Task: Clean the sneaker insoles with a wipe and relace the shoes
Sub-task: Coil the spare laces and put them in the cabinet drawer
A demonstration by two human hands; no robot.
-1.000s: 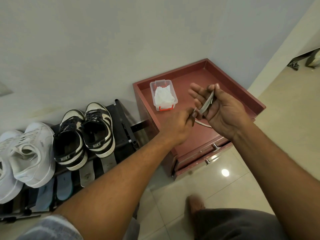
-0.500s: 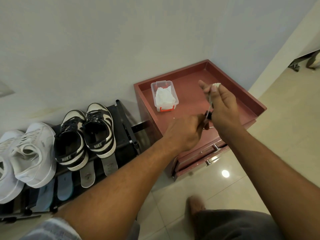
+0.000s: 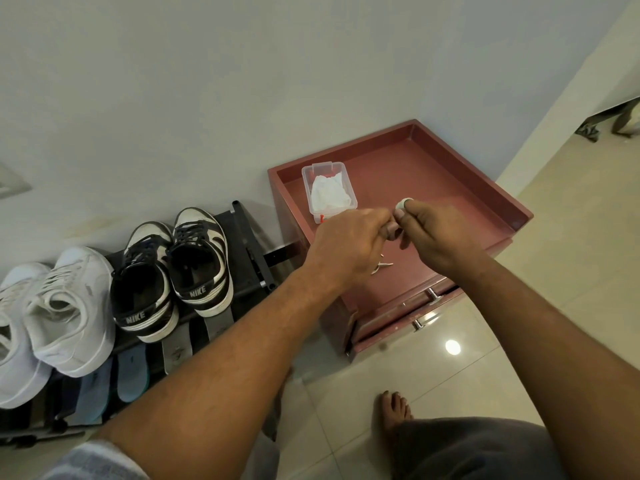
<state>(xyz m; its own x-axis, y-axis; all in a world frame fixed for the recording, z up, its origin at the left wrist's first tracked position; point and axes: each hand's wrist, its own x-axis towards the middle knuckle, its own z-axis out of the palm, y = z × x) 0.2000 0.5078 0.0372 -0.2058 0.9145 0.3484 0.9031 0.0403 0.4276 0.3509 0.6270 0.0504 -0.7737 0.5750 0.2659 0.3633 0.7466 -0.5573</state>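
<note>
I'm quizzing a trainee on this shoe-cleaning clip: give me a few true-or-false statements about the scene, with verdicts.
1. The clear plastic box of white wipes sits on the reddish-brown cabinet top. True.
2. The black-and-white sneakers stand on the floor tiles. False: they stand on the black shoe rack.
3. The left hand and right hand both hold a white shoelace. True.
4. The white sneakers are right of the black-and-white pair. False: they are left of it.

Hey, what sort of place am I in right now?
Most likely a home entryway or hallway corner: a low shoe rack holding sneakers stands against the wall, a small red drawer cabinet sits beside it, and the floor is glossy tile.
</note>
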